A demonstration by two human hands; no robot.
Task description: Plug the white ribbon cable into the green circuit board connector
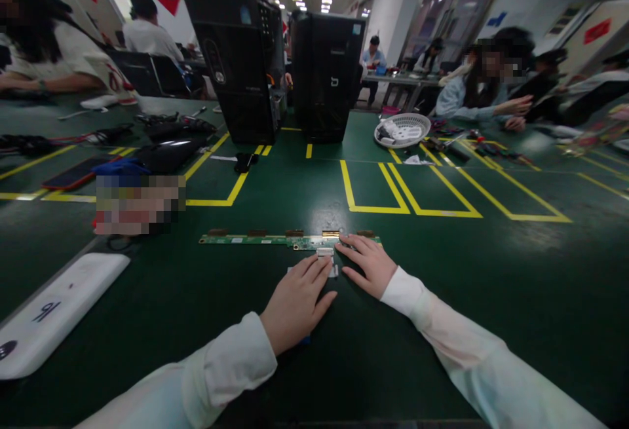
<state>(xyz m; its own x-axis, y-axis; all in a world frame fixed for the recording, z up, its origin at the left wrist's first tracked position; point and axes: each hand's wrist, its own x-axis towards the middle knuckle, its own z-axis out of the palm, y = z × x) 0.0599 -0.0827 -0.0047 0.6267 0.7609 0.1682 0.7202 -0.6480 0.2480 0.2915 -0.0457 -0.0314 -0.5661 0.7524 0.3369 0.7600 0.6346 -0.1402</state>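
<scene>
A long, narrow green circuit board (250,240) lies flat on the green table in front of me, with brownish tabs along its far edge. My right hand (371,264) rests on the right part of the board, fingers spread and thumb apart. The fingers of my left hand (299,301) are stretched out over a small white flat piece (325,254) at the board's near edge. Its thumb stands away from the fingers. Part of that white piece is hidden under the left fingertips. A bit of something blue (306,340) peeks out beneath the left palm.
Two black computer towers (329,75) stand ahead. Yellow tape lines (378,209) mark the table (275,186). A white basket (403,131) sits at back right, a long white case (63,311) at left. Cables and a dark pouch (167,154) lie back left. Other people sit around.
</scene>
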